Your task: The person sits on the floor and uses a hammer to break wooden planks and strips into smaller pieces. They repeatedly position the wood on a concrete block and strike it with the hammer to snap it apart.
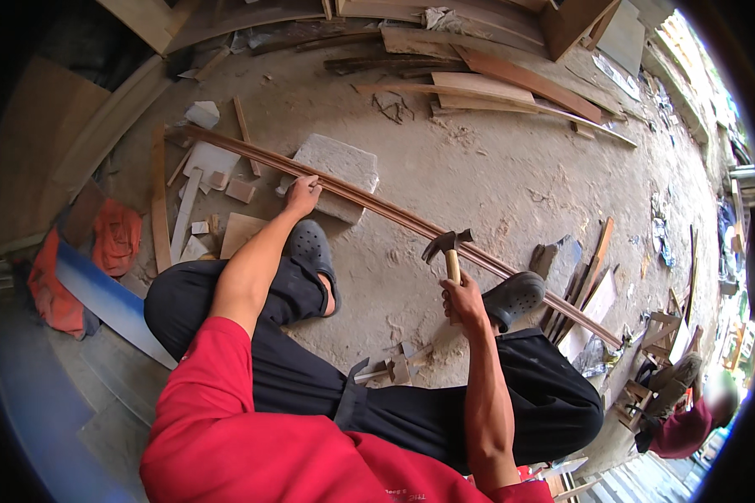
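Note:
A long, thin reddish-brown wooden strip with grooved edges runs slantwise across the floor, from the upper left to the lower right. Where it crosses a pale block, my left hand is closed on its near edge; whether anything small is pinched there, I cannot tell. My right hand grips the light wooden handle of a claw hammer. The dark hammer head is up, seen over the strip. One dark clog is against the strip at the right; the other clog is near my left hand.
Boards lie across the far floor. At the left are wood offcuts, an orange-red cloth and a blue-white panel. A grey block and scrap wood stand at the right. Another person sits at the far right.

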Available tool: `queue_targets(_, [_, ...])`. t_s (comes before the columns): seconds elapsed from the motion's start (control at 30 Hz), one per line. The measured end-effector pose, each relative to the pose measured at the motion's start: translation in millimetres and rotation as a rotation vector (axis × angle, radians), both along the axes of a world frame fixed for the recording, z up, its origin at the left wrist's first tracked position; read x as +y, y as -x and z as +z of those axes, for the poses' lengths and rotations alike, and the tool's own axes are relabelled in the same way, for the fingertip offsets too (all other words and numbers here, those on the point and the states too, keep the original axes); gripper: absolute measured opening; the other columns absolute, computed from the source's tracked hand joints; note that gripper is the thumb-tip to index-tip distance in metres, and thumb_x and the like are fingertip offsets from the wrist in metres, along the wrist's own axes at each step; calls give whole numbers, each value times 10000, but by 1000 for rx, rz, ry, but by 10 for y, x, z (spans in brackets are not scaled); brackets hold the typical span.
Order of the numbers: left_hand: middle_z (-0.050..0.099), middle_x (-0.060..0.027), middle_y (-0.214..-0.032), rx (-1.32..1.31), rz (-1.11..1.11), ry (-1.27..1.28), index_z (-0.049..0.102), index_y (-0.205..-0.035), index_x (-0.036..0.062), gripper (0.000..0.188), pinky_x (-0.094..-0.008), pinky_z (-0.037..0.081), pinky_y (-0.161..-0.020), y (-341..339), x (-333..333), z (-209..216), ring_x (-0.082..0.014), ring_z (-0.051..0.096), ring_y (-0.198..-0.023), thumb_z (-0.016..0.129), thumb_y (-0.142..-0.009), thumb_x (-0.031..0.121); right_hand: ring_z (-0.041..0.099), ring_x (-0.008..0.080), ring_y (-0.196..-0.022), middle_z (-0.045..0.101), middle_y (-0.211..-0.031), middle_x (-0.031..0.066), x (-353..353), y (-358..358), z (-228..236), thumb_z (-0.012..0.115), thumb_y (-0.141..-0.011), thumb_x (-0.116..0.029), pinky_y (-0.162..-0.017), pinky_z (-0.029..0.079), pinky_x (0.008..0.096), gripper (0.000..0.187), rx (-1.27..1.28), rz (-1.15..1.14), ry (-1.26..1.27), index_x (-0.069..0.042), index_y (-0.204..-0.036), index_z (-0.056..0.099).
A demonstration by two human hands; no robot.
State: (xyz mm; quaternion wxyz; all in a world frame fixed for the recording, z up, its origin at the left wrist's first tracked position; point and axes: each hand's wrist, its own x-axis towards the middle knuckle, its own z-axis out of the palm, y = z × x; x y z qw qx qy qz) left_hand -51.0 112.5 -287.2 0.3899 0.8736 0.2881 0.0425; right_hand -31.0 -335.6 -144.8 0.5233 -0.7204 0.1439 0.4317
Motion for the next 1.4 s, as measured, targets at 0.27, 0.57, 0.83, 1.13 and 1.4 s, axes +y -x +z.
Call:
queue_targets(0.27, [683, -181, -958, 189, 32, -239, 706, -846, 59, 195, -454, 512, -818, -172, -71, 102, -364, 648, -923, 644, -862, 242, 506, 123, -474, 517, -652, 23, -271, 54, 160, 612, -878, -124, -412, 439, 287, 374, -30, -53, 29, -40, -1228, 509])
queue_targets(0.57, [652, -203, -1051, 217, -328, -269, 698, -904, 22, 264, -469, 500, -872, -446, -1115, 669, -387, 630, -967, 551, -889, 241, 485, 108, -483, 495, -667, 7, -487, -9, 207, 601, -882, -128, -416, 400, 279, 255, -132, -148, 53, -39, -1103, 511])
queue_targets(0.83, [627, -123, -1118, 35, -826, -105, 699, -1032, 81, 213, -412, 457, -946, -389, -1813, 369, -312, 577, -1087, 618, -859, 176, 471, 99, -480, 531, -701, 14, -433, 13, 167, 558, -899, -114, -420, 409, 271, 330, -13, -203, -66, -91, -1218, 478])
queue_targets(1.13, [25, -210, -1575, 401, -403, -532, 127, -1537, 222, 892, -518, 29, -1163, -121, -1269, 524, -371, -17, -1458, 564, -852, 591, 576, 184, -529, 608, -818, 107, -249, -23, -17, 447, -930, -196, -429, 488, 318, 488, 78, -231, -424, -192, -1407, 344])
queue_targets(1.4, [-260, -233, -1539, 681, -284, -330, -104, -1536, 248, 1103, -559, -66, -1149, -121, -931, 351, -416, -228, -1425, 469, -775, 803, 610, 188, -600, 556, -782, 81, 420, 153, -340, 474, -978, -312, -453, 520, 319, 246, -42, -324, -372, -117, -1113, 405])
